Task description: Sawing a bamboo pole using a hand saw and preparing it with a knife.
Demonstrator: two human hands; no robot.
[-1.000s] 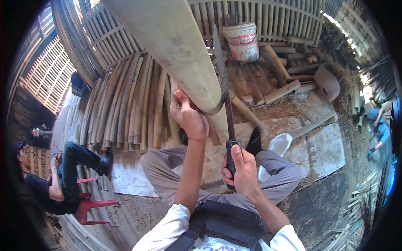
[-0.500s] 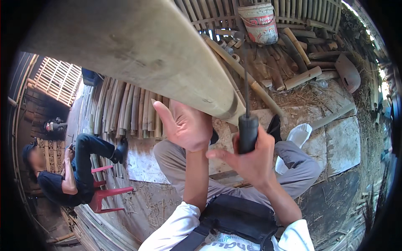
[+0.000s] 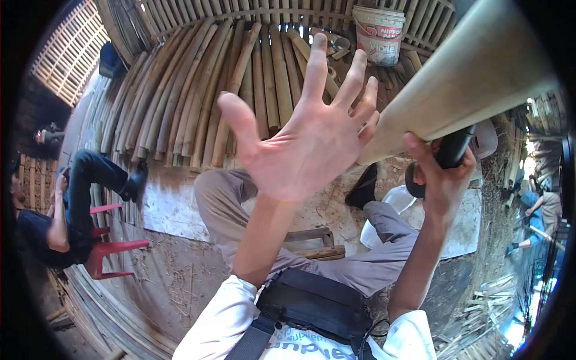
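My left hand (image 3: 309, 138) is raised in the middle, palm toward me, fingers spread and nothing in it. Its little-finger side is close to the lower end of a thick pale bamboo pole (image 3: 462, 78), which slants up to the upper right; whether they touch I cannot tell. My right hand (image 3: 444, 186) is wrapped around the black handle of a long-bladed knife (image 3: 454, 148). The right thumb lies against the pole's underside. Behind the pole the blade is hidden.
Many bamboo poles (image 3: 186, 90) lie side by side at the back left. A white paint bucket (image 3: 378, 36) stands at the back. A low wooden frame (image 3: 312, 246) sits between my legs. At left a person (image 3: 54, 222) sits on a red chair (image 3: 108, 252); another person (image 3: 543, 216) is far right.
The bamboo pole has swung from the upper left to the upper right. My left hand has come off its side and spread open. My right hand has moved right with the knife.
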